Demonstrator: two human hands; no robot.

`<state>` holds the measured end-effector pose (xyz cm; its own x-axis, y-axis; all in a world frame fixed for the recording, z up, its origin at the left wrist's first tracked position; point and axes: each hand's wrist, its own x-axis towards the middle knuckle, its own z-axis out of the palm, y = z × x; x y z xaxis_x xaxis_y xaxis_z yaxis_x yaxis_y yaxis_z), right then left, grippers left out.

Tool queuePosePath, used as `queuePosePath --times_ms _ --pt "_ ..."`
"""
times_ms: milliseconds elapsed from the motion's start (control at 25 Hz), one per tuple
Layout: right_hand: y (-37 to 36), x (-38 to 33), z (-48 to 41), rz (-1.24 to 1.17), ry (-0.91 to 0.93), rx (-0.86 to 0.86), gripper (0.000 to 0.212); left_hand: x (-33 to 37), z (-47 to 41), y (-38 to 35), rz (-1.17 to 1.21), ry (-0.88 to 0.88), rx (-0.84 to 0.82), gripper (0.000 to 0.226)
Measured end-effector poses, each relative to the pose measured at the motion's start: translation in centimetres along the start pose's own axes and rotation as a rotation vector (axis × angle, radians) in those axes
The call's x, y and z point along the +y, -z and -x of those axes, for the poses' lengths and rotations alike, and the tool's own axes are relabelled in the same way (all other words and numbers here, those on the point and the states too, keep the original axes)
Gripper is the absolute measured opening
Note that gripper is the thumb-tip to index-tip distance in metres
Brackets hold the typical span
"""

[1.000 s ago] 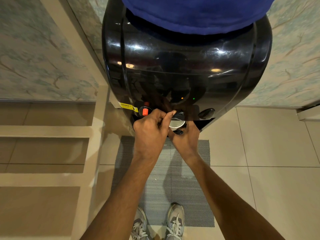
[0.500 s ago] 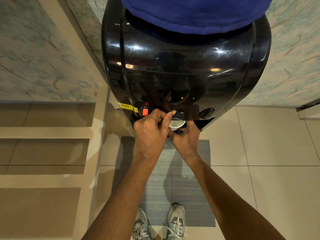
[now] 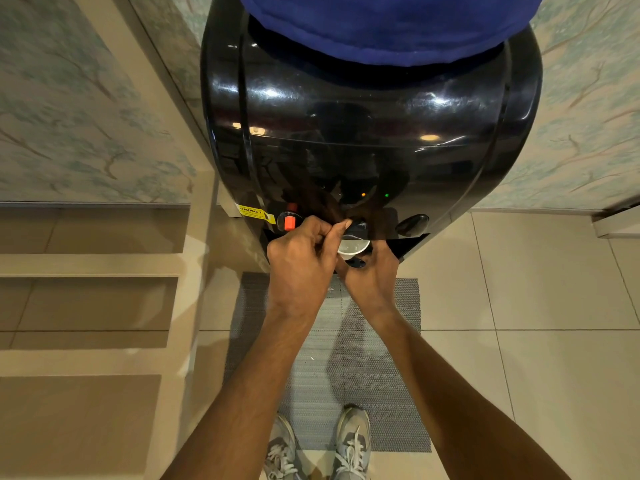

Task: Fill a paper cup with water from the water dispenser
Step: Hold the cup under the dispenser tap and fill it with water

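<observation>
Beige floor tiles (image 3: 540, 306) and pale tree-patterned wallpaper (image 3: 69, 109) are seen around a glossy black water dispenser (image 3: 363, 133) topped by a blue bottle (image 3: 381, 26). At its tap recess, a small white paper cup (image 3: 352, 247) is gripped from below by the curled fingers of the right hand (image 3: 372, 275), while the left hand (image 3: 301, 268) is bunched just above it, thumb and fingertips pinched at the middle tap, beside a red-orange tap button (image 3: 289, 222) and a yellow warning label (image 3: 254, 213). Further out, a grey woven mat (image 3: 381, 358) and grey laced sneakers (image 3: 353, 441) are seen below the bare forearms.
</observation>
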<state>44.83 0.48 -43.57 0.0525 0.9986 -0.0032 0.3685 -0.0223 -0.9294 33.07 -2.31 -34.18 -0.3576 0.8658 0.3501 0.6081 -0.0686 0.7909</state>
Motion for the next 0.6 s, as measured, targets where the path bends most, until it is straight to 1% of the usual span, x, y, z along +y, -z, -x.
queuePosePath --times_ms 520,600 --pt "-0.12 0.23 -0.02 -0.020 0.000 0.010 0.059 -0.06 0.01 0.06 -0.006 -0.008 -0.005 0.020" --pt "-0.15 0.29 -0.07 -0.021 0.001 0.004 0.061 -0.08 -0.01 0.06 -0.006 -0.007 -0.005 0.020"
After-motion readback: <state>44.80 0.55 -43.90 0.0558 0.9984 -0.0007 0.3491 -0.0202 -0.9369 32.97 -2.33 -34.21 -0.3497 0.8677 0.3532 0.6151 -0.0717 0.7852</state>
